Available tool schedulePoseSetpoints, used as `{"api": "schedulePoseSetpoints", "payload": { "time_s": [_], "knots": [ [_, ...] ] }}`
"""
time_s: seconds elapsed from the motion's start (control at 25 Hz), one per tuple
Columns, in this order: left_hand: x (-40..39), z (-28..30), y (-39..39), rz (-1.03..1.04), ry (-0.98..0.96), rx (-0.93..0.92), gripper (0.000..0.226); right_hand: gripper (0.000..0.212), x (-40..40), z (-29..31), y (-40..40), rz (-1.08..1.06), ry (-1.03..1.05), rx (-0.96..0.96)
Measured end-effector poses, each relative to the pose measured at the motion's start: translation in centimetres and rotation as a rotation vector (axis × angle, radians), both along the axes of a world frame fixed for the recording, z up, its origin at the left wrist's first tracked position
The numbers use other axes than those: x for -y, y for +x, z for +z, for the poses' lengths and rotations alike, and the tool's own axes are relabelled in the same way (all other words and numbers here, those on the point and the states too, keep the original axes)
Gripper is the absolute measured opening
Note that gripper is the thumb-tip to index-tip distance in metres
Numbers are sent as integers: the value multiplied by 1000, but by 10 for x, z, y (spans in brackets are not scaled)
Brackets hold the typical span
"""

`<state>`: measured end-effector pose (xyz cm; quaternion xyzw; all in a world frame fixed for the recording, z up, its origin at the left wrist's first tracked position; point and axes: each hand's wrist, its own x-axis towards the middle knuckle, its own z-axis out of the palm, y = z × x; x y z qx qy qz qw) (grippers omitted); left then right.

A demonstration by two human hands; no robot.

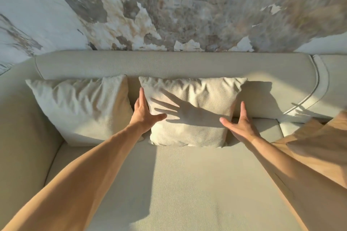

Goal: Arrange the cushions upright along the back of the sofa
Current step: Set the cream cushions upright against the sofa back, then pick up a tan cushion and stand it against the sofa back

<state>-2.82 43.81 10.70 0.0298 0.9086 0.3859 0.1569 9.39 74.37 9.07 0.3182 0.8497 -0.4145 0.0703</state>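
Note:
Two cream cushions stand upright against the back of the beige sofa [169, 65]. The left cushion [82, 107] leans in the sofa's left corner. The middle cushion [195, 110] stands between my hands. My left hand [144, 114] lies flat against its left edge, fingers straight, thumb across the front. My right hand [240, 122] presses flat on its right edge, thumb pointing inward. Neither hand closes around the cushion. A tan cushion [319, 144] lies at the right, partly cut off by the frame edge.
The sofa seat [178, 184] stretches wide in front of the cushions. A rounded armrest [22, 127] rises on the left. A second sofa section [332, 84] adjoins on the right. A marbled wall [187, 5] stands behind the backrest.

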Motion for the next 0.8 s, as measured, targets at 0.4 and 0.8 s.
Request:
{"api": "schedulePoseSetpoints", "payload": {
  "time_s": [0.4,0.8],
  "knots": [
    [-49,142,106,-233,-78,-96,125,98,-45,162,150,120,474,167],
    [-209,200,293,-251,-67,-155,125,101,-243,256,382,81,634,222]
  ]
}}
